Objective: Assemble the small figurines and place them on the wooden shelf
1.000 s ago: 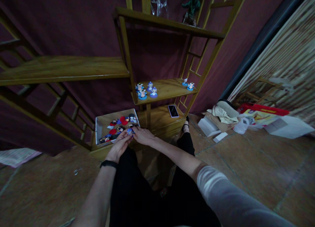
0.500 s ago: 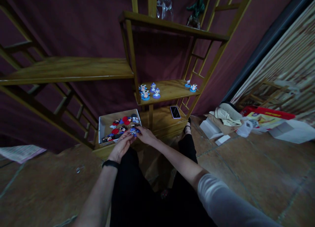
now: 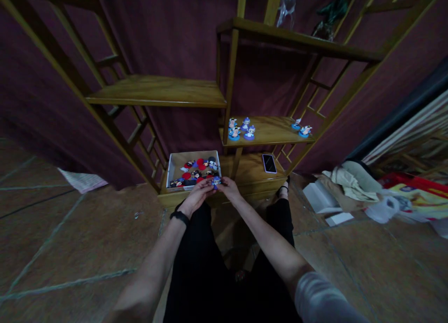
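Note:
A small blue-and-purple figurine (image 3: 216,181) is held between my two hands, just in front of the box. My left hand (image 3: 198,195) is closed on its left side, and my right hand (image 3: 230,188) pinches it from the right. Behind them, the white-rimmed cardboard box (image 3: 169,170) holds several figurines (image 3: 196,173) in red, black and white, lying on their sides. On the shelf (image 3: 269,128) above, several blue- and purple-based figurines (image 3: 249,133) stand grouped at the left end. Two more blue-based figurines (image 3: 305,131) stand at its right end.
A phone (image 3: 269,163) lies on the lowest board. A bare wooden shelf (image 3: 157,89) is at upper left. Clear and green ornaments (image 3: 331,16) stand on the top shelf. White boxes (image 3: 321,197), cloth and plastic bags (image 3: 383,208) lie on the floor at right.
The view has swung left, so the shelf and box appear farther right. Both hands still hold the figurine, which now looks more upright.

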The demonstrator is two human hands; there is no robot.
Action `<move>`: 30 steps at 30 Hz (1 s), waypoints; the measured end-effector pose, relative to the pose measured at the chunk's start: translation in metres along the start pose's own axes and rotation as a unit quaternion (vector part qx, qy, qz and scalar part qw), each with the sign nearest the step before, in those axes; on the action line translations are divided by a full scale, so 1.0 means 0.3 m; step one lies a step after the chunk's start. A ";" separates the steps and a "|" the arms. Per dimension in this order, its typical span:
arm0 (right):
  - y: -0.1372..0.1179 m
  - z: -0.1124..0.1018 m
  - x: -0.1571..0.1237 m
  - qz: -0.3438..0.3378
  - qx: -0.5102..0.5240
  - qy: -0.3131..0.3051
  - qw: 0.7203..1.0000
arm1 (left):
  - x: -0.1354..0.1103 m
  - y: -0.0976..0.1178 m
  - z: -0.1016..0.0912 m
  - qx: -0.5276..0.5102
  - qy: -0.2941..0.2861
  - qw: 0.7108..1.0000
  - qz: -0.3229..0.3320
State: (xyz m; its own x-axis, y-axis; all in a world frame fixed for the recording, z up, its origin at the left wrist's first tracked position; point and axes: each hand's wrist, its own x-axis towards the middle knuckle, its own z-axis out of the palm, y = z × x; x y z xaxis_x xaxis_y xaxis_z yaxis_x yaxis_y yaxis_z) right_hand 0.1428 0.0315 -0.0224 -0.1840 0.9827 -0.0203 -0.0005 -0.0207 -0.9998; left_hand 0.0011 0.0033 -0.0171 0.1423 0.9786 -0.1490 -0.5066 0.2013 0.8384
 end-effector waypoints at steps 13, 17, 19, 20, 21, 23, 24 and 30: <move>-0.023 0.028 -0.060 0.089 0.147 0.071 0.982 | -0.003 0.000 0.014 0.018 0.028 0.999 0.014; -0.031 0.028 -0.060 0.084 0.147 0.084 0.982 | -0.004 -0.001 0.008 0.011 0.021 1.000 0.009; -0.033 0.028 -0.057 0.089 0.137 0.089 0.983 | -0.005 -0.002 0.005 0.008 0.019 1.000 0.008; -0.033 0.028 -0.056 0.092 0.132 0.088 0.983 | -0.005 -0.003 0.005 0.008 0.019 1.000 0.009; -0.033 0.029 -0.056 0.094 0.129 0.086 0.983 | -0.005 -0.003 0.004 0.010 0.019 1.000 0.011; -0.031 0.032 -0.055 0.094 0.123 0.081 0.985 | -0.003 -0.004 0.005 0.018 0.023 1.000 0.013; -0.029 0.034 -0.056 0.092 0.120 0.079 0.985 | -0.002 -0.004 0.005 0.023 0.024 0.999 0.013; -0.014 0.039 -0.057 0.080 0.116 0.076 0.987 | 0.002 -0.008 0.008 0.043 0.016 0.999 0.026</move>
State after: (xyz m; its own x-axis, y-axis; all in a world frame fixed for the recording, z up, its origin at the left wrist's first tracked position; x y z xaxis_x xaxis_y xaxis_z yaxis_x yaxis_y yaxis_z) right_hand 0.1345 0.0126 -0.0179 -0.0506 0.9795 -0.1952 -0.2123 -0.2015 -0.9562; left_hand 0.0045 0.0032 -0.0179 0.0897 0.9887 -0.1200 -0.4367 0.1474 0.8875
